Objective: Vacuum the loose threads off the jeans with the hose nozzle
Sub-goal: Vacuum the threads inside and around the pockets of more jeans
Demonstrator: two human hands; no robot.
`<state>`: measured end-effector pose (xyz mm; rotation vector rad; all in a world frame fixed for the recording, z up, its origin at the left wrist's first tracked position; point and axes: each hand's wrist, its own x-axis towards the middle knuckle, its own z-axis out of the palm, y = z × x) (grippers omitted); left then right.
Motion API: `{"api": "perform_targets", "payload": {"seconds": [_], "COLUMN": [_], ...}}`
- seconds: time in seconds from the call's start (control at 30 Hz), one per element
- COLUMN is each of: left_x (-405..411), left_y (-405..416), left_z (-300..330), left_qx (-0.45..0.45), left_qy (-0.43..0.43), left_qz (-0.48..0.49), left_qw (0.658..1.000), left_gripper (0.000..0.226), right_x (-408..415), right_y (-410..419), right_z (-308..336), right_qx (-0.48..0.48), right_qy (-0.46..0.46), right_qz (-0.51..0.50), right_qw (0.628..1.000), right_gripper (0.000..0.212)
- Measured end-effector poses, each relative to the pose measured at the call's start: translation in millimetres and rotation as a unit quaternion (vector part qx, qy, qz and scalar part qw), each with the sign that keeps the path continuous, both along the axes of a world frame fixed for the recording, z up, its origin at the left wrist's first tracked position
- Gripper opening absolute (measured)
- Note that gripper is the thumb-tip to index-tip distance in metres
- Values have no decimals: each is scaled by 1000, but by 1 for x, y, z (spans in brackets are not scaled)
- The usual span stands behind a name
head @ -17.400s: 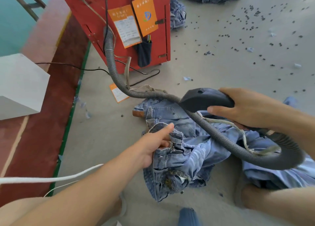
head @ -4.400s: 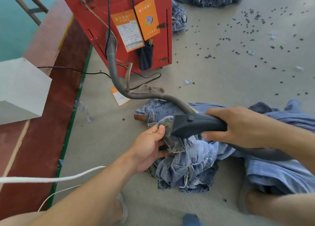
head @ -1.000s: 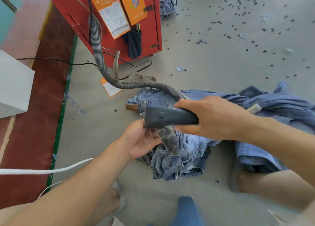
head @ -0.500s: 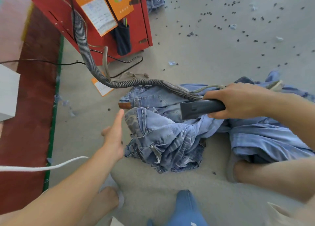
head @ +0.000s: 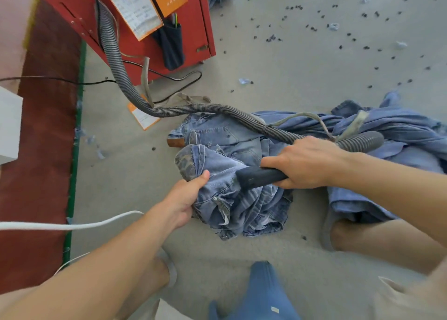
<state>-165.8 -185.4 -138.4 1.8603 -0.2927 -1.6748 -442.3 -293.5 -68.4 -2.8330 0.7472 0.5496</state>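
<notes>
While bunched on the floor at 6 o'clock from the red cabinet point(head: 135, 41), jeans point(head: 242, 199): soft, floppy, fairly heavy denim, likely to pucker under suction. Left hand point(head: 183, 199) gripping a fold at 9 o'clock; right hand point(head: 307, 162) wrapped round hose nozzle point(head: 256, 178). Best held taut near the waistband.

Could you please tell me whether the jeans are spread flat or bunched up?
Bunched up: the jeans lie crumpled in folds on the floor.

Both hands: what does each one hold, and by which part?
Right hand grips the black nozzle round its rear. Left hand grips the jeans at a bunched fold.
</notes>
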Motion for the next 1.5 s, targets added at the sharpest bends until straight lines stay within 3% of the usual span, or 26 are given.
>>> {"api": "perform_targets", "payload": {"seconds": [0.23,0.37,0.53,0.67,0.77,0.87,0.93,1.0,1.1,1.17,1.27,1.43,1.5], "left_x": [4,3,2,5,9,10,12,18,14,-4,-23,-16,-15], "left_y": [3,4,7,7,7,2,-2,-2,12,24,33,26,24], "left_z": [5,7,9,10,10,14,20,25,26,26,20,21,22], "left_qx": [-16,-22,-16,-8,-25,-83,-111,-77,12,67,47,77,104], "left_qy": [22,28,27,29,28,42,67,133,253,219,84,115,135], "left_qz": [-12,-11,-26,-33,-23,51,126,133,-19,-118,-126,22,44], "left_qw": [1000,999,999,999,999,994,984,979,967,966,987,990,984], "left_gripper": [34,34,33,36,40,52,58,71,96,80,18,16,33], "right_x": [7,-16,10,27,17,-2,-12,-17,-18,-16,-12,-11,-11], "right_y": [-15,-44,-10,4,-14,-36,-42,-44,-43,-41,-38,-34,-33], "right_z": [23,29,11,27,51,64,67,67,68,68,69,66,65], "right_qx": [33,8,15,52,80,82,79,73,80,86,98,99,96], "right_qy": [-117,-61,26,-86,-173,-194,-177,-167,-178,-187,-183,-144,-125], "right_qz": [-44,-116,-19,-14,-101,-180,-212,-227,-231,-225,-209,-201,-198], "right_qw": [992,991,999,995,976,961,958,957,953,952,956,964,967], "right_gripper": [40,38,34,43,45,37,34,34,32,32,31,33,35]}}
